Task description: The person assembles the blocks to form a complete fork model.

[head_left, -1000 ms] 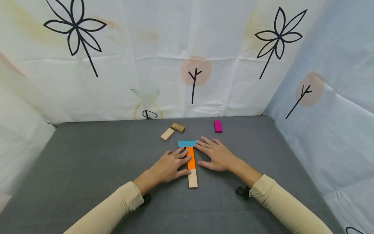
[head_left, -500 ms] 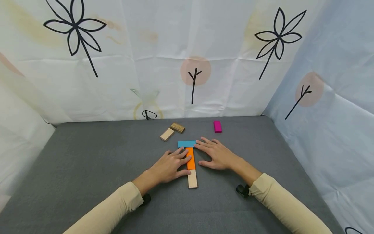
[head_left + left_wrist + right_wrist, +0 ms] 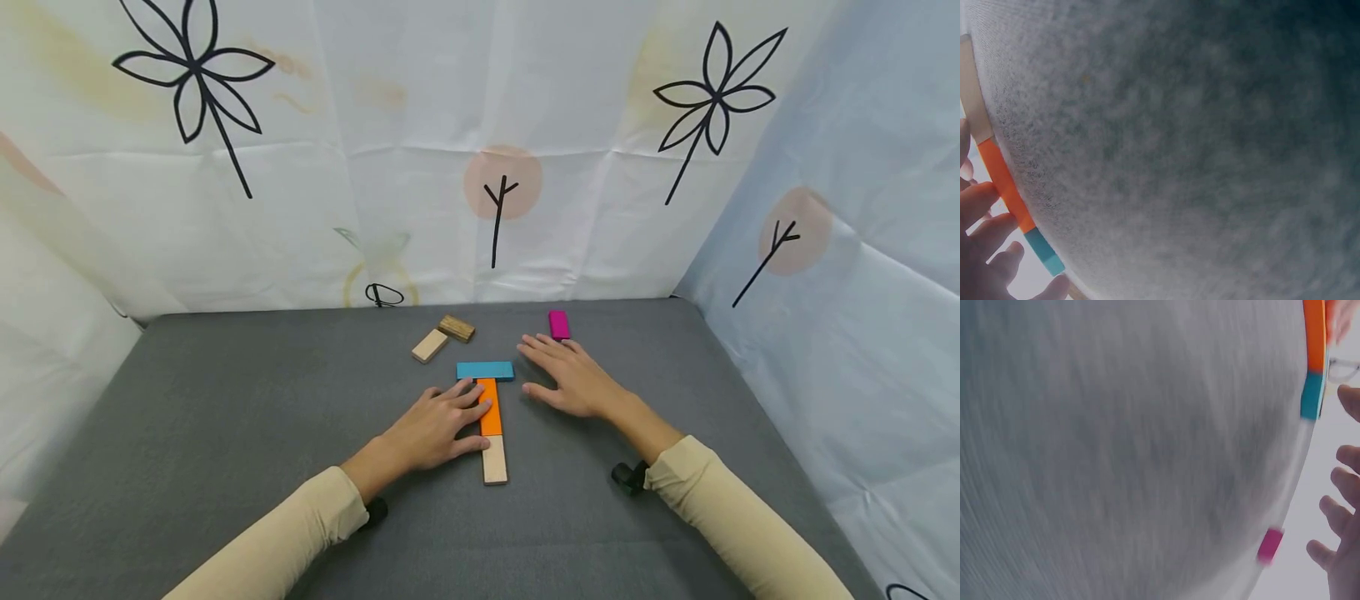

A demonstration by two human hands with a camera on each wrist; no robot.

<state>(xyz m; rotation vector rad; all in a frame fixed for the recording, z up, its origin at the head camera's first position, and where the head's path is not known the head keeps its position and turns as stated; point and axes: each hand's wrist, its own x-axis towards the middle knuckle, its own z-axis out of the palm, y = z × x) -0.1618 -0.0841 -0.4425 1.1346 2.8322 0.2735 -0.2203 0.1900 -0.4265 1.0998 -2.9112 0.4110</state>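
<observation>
My left hand (image 3: 438,423) rests with spread, extended fingers along the left side of the orange block (image 3: 491,408), fingertips over its top. Its thumb reaches the plain wooden block (image 3: 494,461), which lies end to end with the orange one. Across the far end lies a blue block (image 3: 485,371), making a T shape. My right hand (image 3: 570,379) hovers right of the blue block, fingers spread and holding nothing. Just beyond its fingertips lies a magenta block (image 3: 558,324), which the right wrist view also shows past the fingers.
Behind the T, a pale wooden block (image 3: 430,345) and a brown wooden block (image 3: 457,327) lie with corners close together. The grey cloth-covered table (image 3: 225,417) ends at white printed curtains (image 3: 420,167) at the back and sides.
My right hand has left the end of the blue block and moved away and to the right, toward the magenta block. The left hand and the blocks have stayed put.
</observation>
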